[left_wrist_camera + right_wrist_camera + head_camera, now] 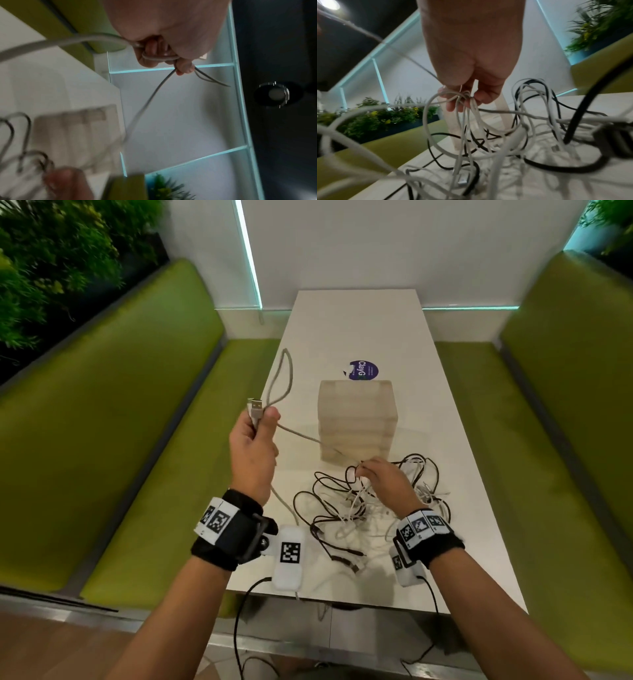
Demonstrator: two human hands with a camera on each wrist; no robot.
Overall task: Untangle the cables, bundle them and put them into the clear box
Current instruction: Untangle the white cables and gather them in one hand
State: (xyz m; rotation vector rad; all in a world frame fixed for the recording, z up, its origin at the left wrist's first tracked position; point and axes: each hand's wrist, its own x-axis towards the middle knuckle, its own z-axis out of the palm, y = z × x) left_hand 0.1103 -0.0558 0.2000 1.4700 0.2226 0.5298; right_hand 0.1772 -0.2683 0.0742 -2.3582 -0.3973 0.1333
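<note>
My left hand [255,436] is raised over the table's left edge and grips a grey USB cable [279,381], its plug and a loop sticking up from the fist. In the left wrist view the grey cable [159,58] wraps round the curled fingers. From that fist the cable runs down to my right hand [380,477], which pinches several white strands [467,100] at the top of a tangle of black and white cables [363,508] on the white table [356,320]. The clear box [356,422] stands just behind the tangle.
A round purple sticker [363,370] lies behind the box. Green benches [154,440] flank the narrow table on both sides. Plants [51,261] fill the back left corner. Black leads [239,611] from the wrist cameras hang over the table's near edge.
</note>
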